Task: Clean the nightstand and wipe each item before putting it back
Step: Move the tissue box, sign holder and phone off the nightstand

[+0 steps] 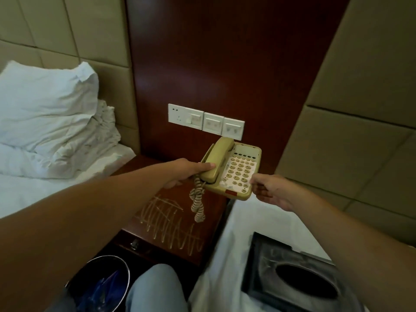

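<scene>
A beige desk telephone (pixel 239 171) with its handset on the cradle is lifted above the back of the dark wooden nightstand (pixel 157 212). My left hand (pixel 186 171) grips its left side, thumb lying over the handset. My right hand (pixel 269 191) holds the phone's right front edge with curled fingers. The coiled cord (pixel 198 201) dangles from the handset down to the nightstand top. Pale squiggly scribble marks (pixel 171 230) cover the front of that top. No cloth is in view.
A white pillow and crumpled duvet (pixel 49 122) lie on the bed at left. Wall switches (pixel 206 121) sit on the wood panel behind. A black tissue box (pixel 290 275) rests on the right bed. A bin (pixel 99 284) with blue plastic stands below, beside my knee (pixel 155 289).
</scene>
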Tool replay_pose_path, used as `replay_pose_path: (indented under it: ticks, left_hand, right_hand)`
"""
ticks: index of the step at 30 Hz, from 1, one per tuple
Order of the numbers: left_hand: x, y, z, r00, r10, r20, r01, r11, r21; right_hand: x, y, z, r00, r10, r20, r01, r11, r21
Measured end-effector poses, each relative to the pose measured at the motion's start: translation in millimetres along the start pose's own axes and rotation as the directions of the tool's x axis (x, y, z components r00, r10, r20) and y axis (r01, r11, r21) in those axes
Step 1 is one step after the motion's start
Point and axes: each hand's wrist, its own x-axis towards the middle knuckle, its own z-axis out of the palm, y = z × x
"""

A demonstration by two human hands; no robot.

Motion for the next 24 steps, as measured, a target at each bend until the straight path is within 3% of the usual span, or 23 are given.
replay_pose_path:
  ticks: [10, 19, 24]
  left_hand:
    - [24, 28, 132, 0.993, -0.049, 0.104, 0.048, 0.999, 0.02]
    - [79, -4, 190, 0.979, -0.11, 0.17, 0.099, 0.992, 0.074]
    - [99, -26, 203, 0.968, -0.153, 0.196, 0.134, 0.985, 0.106]
  right_hand:
    - [-11, 73, -106, 0.987, 0.131, -0.09, -0.126, 0.99, 0.059]
    - [21, 126, -135, 0.951, 0.283, -0.124, -0.279, 0.959, 0.05]
    - [38, 142, -134, 0.93, 0.365, -0.052, -0.363, 0.931, 0.044]
